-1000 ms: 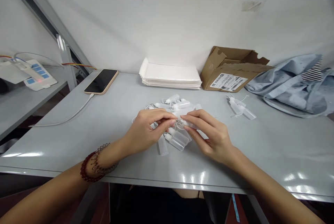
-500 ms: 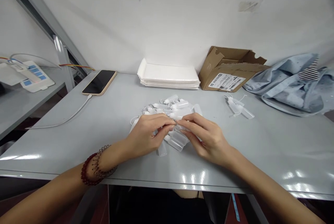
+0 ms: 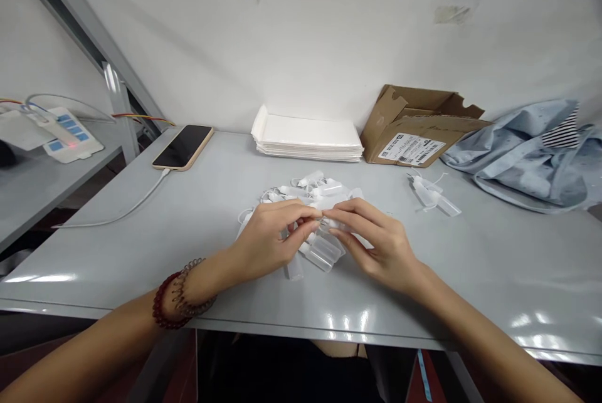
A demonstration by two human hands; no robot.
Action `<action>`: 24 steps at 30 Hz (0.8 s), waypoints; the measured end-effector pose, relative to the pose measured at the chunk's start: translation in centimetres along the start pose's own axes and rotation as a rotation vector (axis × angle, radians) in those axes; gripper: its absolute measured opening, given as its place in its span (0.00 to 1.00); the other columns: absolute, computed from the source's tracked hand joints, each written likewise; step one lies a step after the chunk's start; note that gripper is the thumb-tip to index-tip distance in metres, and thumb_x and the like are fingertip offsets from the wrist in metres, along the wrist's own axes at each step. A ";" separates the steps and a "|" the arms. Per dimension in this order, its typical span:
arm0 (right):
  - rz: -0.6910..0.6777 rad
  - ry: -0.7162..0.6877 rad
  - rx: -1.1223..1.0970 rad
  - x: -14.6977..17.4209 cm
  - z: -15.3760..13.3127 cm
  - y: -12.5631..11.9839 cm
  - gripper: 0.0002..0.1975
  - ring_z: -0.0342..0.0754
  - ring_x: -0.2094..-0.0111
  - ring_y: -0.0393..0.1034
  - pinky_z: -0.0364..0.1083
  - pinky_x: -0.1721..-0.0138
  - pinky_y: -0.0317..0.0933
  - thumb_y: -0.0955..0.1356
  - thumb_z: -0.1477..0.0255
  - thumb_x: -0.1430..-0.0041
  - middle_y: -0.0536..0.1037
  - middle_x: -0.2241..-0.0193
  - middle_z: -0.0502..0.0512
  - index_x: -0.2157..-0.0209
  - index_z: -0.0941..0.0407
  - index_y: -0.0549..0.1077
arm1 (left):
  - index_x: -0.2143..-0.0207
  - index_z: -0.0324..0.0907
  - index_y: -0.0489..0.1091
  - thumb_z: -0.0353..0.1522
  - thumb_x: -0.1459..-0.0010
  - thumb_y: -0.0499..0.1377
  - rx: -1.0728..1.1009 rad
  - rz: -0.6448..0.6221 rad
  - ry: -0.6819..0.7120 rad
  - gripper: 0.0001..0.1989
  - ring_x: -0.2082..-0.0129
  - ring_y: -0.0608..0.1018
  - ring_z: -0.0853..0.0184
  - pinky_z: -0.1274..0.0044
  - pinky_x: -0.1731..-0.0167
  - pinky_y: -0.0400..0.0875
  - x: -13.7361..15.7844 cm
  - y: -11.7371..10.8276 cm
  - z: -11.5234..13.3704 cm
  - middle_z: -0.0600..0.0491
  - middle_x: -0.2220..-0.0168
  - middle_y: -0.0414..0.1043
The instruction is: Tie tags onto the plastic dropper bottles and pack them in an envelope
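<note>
My left hand (image 3: 277,230) and my right hand (image 3: 371,234) meet fingertip to fingertip over a pile of small clear plastic tubes (image 3: 322,252) with white caps and thin looped cords. Both pinch at a small thin ring (image 3: 324,223), which shows between the fingertips; whether it is metal or cord I cannot tell. A white cap or tube end lies close to the right fingertips, partly covered. The fingers hide much of the pile's near and middle part.
A stack of white envelopes (image 3: 308,136) lies by the wall, beside an open cardboard box (image 3: 423,130). Farther right are two loose tubes (image 3: 435,196) and a light blue cloth bag (image 3: 517,152). A phone (image 3: 183,147) with a white cable (image 3: 136,207) rests at left.
The view has shifted slightly. My hands stay together over the pile, fingertips a little apart from before, and the small ring between them now shows more plainly.
</note>
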State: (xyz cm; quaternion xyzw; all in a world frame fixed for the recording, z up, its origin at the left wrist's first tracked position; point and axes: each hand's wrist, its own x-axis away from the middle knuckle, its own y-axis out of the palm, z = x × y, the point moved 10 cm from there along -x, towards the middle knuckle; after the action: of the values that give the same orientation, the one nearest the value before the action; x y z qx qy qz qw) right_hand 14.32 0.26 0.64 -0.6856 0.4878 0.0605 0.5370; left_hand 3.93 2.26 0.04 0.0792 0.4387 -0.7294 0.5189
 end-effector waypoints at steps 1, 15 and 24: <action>0.009 0.003 -0.008 0.0 0.1 -0.1 0.15 0.47 0.63 0.70 0.46 0.66 0.68 0.63 0.81 0.41 0.72 0.63 0.60 0.52 0.58 0.70 | 0.63 0.35 0.73 0.24 0.44 0.59 0.007 0.011 -0.017 0.06 0.76 0.72 0.74 0.83 0.73 0.69 0.0 -0.1 -0.1 0.54 0.74 0.73; 0.015 0.047 0.281 -0.1 3.8 -2.6 0.10 0.51 0.63 0.70 0.50 0.63 0.66 0.66 0.68 0.40 0.76 0.64 0.61 0.58 0.57 0.71 | 0.69 0.37 0.73 0.25 0.44 0.58 0.015 0.020 -0.171 0.04 0.76 0.70 0.75 0.83 0.74 0.65 -0.2 -0.8 -2.0 0.55 0.74 0.73; -0.062 0.886 0.788 5.0 16.9 -11.5 0.10 0.53 0.65 0.70 0.48 0.66 0.60 0.66 0.70 0.45 0.78 0.66 0.59 0.63 0.59 0.75 | 0.70 0.40 0.74 0.31 0.43 0.57 -0.086 0.012 -0.458 0.07 0.76 0.71 0.72 0.81 0.76 0.64 0.3 -1.5 -5.1 0.56 0.73 0.75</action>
State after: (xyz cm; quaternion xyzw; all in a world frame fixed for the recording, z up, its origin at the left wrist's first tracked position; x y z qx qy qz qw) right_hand 32.79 10.05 -1.67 -0.4084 0.6310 -0.4327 0.4979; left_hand 0.84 5.83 -2.38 -0.1079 0.3398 -0.7059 0.6121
